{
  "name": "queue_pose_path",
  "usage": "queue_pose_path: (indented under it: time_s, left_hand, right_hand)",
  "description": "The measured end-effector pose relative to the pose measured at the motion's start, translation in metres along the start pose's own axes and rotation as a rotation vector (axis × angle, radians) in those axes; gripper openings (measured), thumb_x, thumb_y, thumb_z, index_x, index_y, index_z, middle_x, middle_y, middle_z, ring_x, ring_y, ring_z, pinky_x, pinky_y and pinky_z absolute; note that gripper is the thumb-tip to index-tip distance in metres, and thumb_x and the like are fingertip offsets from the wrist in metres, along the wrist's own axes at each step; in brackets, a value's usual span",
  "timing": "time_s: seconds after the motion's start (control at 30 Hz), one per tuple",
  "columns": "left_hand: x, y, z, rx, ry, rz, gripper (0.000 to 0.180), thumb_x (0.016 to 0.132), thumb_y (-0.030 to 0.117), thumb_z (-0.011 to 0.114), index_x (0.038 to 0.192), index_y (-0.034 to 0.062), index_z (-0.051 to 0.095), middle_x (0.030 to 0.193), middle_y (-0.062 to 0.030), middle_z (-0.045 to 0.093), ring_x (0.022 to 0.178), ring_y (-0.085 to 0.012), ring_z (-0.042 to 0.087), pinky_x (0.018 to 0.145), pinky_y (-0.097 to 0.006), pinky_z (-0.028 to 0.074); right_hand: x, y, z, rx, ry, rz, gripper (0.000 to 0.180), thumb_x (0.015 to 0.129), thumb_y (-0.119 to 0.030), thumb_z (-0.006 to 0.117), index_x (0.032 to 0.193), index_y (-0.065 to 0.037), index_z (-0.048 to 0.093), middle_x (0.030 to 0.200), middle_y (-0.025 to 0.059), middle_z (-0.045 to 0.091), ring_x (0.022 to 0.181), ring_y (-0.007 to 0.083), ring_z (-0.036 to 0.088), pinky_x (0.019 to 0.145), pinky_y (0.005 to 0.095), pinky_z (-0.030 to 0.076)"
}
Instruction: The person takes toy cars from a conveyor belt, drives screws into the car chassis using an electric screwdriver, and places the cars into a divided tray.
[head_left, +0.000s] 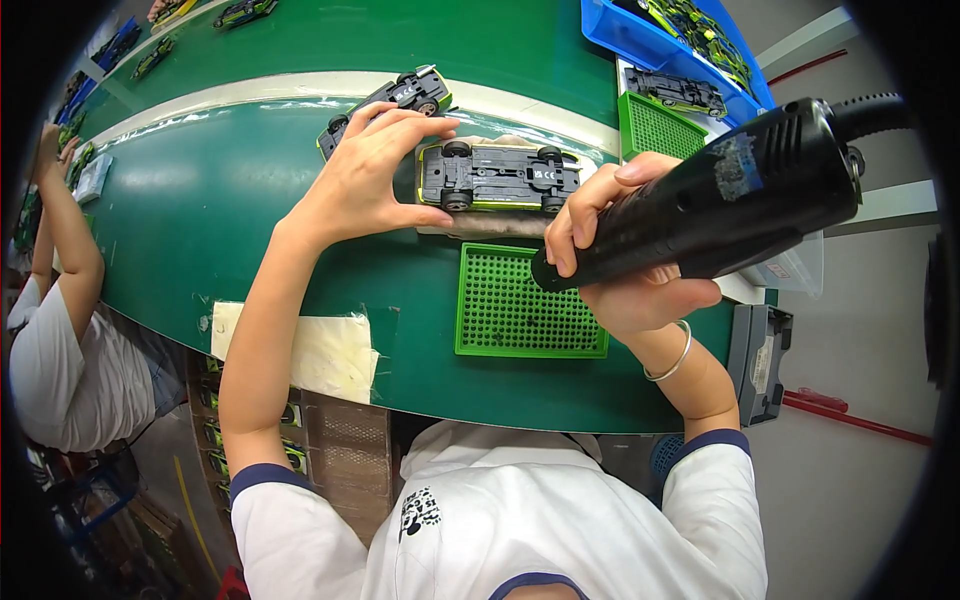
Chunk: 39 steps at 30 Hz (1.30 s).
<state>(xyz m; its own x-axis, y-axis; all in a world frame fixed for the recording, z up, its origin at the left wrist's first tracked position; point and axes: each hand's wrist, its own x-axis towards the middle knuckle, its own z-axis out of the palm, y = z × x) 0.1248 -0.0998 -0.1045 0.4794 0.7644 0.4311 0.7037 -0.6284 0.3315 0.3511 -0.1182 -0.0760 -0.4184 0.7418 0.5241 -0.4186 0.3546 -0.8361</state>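
An upside-down toy car with a black underside and yellow-green body edges lies on a padded block. My left hand curves around its left end, fingers along the far side and thumb on the near side. In my right hand is a black electric screwdriver, its cord leaving the upper right end. That tool slants across the right of the view, and I cannot make out its bit. Behind my left hand, another upturned toy car sits partly covered by my fingers.
A green perforated tray sits nearest me, beside a taped cream sheet. At the back right are a second green tray, another toy car and a blue bin of car parts. A co-worker works at the left.
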Motion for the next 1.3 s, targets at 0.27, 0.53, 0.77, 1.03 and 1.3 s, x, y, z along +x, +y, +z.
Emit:
queue_pose_path:
  time_s: [0.27,0.53,0.77,1.03,1.3]
  left_hand:
    - [0.002,0.000,-0.008,0.057,-0.010,0.016,0.061,0.052,0.033,0.072,0.103,0.0066,0.052,0.101,-0.0052,0.054,0.101,-0.0203,0.047,0.092,-0.035,0.029]
    - [-0.002,-0.005,-0.006,-0.049,0.000,-0.006,0.053,0.051,0.025,0.075,0.096,0.0055,0.054,0.099,-0.0042,0.055,0.094,-0.0196,0.049,0.086,-0.032,0.032]
    - [0.000,-0.008,-0.002,-0.132,0.003,-0.011,0.052,0.053,0.027,0.075,0.095,0.0052,0.052,0.100,-0.0045,0.054,0.094,-0.0201,0.049,0.084,-0.032,0.032]
    - [-0.008,-0.008,-0.004,-0.081,0.049,-0.003,0.053,0.055,0.038,0.072,0.091,0.0060,0.052,0.091,-0.0041,0.054,0.088,-0.0187,0.050,0.077,-0.030,0.034]
    - [-0.007,-0.009,-0.007,-0.077,0.010,-0.035,0.053,0.055,0.037,0.072,0.092,0.0048,0.051,0.090,-0.0052,0.053,0.086,-0.0189,0.050,0.077,-0.030,0.035]
  right_hand:
    - [-0.002,-0.001,0.000,-0.024,-0.042,0.042,0.085,0.058,-0.079,0.033,0.104,-0.008,0.030,0.066,0.0075,0.041,0.045,0.0140,0.045,0.040,0.0242,0.042]
    - [0.015,-0.008,0.000,0.026,-0.094,-0.182,0.087,0.054,-0.079,0.039,0.104,-0.008,0.031,0.065,0.0072,0.042,0.046,0.0152,0.045,0.041,0.0263,0.042]
    - [0.089,-0.022,0.013,0.153,-0.347,-0.449,0.100,0.050,-0.085,0.032,0.113,-0.007,0.030,0.073,0.0096,0.042,0.048,0.0161,0.045,0.044,0.0294,0.040]
    - [0.094,0.016,0.054,-0.184,-0.043,-0.009,0.094,0.052,-0.084,0.030,0.103,-0.004,0.031,0.068,0.0094,0.045,0.046,0.0168,0.045,0.043,0.0266,0.039]
    - [0.097,0.034,0.052,-0.164,-0.116,0.025,0.091,0.056,-0.081,0.033,0.102,-0.003,0.030,0.067,0.0083,0.043,0.046,0.0140,0.044,0.043,0.0241,0.038]
